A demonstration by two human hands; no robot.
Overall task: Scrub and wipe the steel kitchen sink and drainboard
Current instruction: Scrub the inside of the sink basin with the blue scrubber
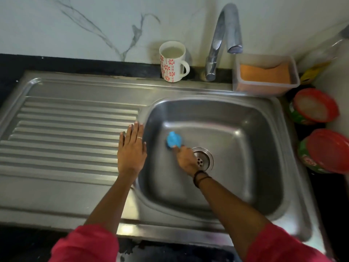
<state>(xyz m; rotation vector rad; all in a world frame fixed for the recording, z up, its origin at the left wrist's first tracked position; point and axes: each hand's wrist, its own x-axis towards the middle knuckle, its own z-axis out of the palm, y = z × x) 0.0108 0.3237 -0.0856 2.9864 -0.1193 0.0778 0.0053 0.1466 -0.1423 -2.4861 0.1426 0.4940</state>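
Right hand (186, 157) gripping blue scrubber (173, 139) on sink (245, 148) floor, scrubber pointing away toward back wall; left hand (132, 148) lying flat, grip wide, on drainboard (66, 129).

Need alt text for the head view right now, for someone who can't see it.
The right hand presses a blue scrubber on the sink floor beside the drain, while the left hand rests flat on the drainboard. A mug, tap and tub stand behind.
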